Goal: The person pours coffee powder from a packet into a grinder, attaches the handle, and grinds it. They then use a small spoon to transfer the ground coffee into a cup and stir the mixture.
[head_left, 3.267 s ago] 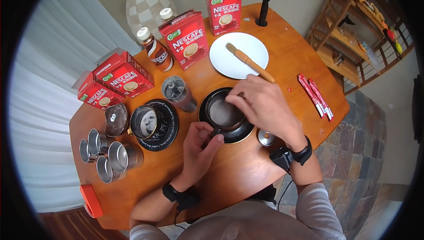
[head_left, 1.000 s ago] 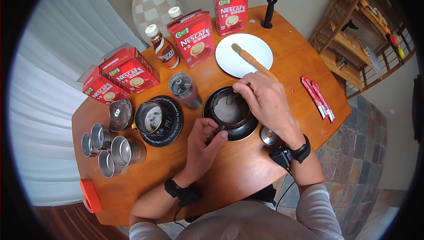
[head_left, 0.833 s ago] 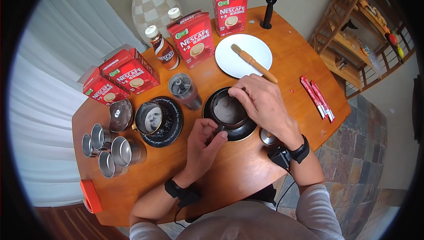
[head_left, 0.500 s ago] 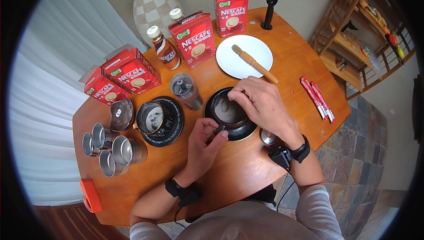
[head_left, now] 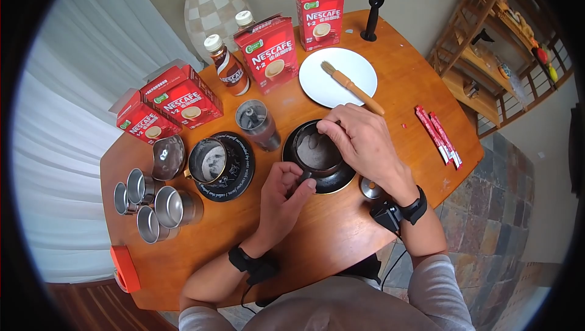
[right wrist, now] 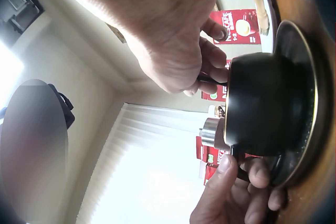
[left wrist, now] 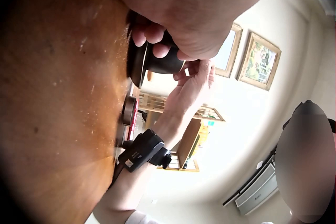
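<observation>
A black cup (head_left: pixel 317 153) with greyish contents stands on a black saucer (head_left: pixel 337 183) in the head view. Its handle is between the thumb and curled fingers of my left hand (head_left: pixel 281 200). Over the cup's right side, my right hand (head_left: pixel 365 147) pinches a dark spoon (head_left: pixel 314 141) whose bowl is inside the cup. The right wrist view shows the spoon's handle (right wrist: pixel 210 79) leaning over the rim of the black cup (right wrist: pixel 262 103). In the left wrist view, my fingers partly cover the cup (left wrist: pixel 168 62).
Left of the cup are a glass grinder (head_left: pixel 258 125), a second cup (head_left: pixel 207 161) on its saucer and several metal cups (head_left: pixel 169 207). A brush (head_left: pixel 350 87) lies across a white plate (head_left: pixel 317 81). Red boxes (head_left: pixel 268 53) stand behind; red sachets (head_left: pixel 434 135) lie right.
My right hand and the spoon have shifted slightly over the cup, and the spoon's bowl sits differently inside. My left hand has stayed at the handle. The head view has shifted a little.
</observation>
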A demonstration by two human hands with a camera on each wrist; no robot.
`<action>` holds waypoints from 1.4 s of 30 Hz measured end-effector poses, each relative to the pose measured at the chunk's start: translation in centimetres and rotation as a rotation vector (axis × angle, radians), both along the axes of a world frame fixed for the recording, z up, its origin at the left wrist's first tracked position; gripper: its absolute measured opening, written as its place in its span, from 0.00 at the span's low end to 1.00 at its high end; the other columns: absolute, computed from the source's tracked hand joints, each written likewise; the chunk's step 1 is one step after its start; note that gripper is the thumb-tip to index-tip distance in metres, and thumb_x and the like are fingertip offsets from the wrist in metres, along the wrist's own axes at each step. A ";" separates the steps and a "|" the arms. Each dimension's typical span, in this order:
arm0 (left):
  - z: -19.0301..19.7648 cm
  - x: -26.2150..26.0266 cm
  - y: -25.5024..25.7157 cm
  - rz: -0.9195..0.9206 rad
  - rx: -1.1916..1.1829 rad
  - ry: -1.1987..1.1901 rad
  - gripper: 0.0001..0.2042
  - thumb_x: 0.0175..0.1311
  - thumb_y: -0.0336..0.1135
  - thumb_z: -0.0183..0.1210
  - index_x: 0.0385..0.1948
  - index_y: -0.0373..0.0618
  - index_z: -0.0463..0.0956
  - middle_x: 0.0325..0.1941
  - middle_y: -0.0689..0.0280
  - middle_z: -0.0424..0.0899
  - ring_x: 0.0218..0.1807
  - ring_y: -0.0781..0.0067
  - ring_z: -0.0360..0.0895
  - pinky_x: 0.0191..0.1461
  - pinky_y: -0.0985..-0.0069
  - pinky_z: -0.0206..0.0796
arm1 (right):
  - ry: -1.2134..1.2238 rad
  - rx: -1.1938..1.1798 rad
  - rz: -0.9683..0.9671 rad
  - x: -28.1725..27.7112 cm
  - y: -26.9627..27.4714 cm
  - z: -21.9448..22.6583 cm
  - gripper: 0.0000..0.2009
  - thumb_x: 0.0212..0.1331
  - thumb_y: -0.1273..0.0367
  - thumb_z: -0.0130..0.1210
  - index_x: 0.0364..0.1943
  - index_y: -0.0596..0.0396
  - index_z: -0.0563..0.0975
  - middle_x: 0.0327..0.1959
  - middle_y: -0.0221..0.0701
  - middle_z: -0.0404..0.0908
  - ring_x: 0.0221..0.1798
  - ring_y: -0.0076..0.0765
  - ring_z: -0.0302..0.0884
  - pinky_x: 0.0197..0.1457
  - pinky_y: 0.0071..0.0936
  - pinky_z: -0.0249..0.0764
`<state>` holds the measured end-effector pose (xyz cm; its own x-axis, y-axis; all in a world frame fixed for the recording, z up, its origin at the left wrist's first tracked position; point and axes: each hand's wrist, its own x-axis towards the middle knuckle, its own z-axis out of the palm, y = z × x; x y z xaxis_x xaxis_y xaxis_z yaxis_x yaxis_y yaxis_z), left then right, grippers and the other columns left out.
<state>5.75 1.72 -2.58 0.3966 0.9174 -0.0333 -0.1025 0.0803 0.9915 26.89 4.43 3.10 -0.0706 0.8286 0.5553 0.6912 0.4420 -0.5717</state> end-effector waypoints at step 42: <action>0.2 -0.2 0.1 -0.032 -0.053 0.005 0.12 0.74 0.26 0.62 0.49 0.42 0.66 0.37 0.71 0.80 0.37 0.88 0.75 0.41 0.86 0.65 | -0.007 -0.028 0.067 0.2 0.0 -0.1 0.10 0.68 0.68 0.64 0.34 0.61 0.82 0.29 0.40 0.82 0.32 0.49 0.80 0.38 0.38 0.75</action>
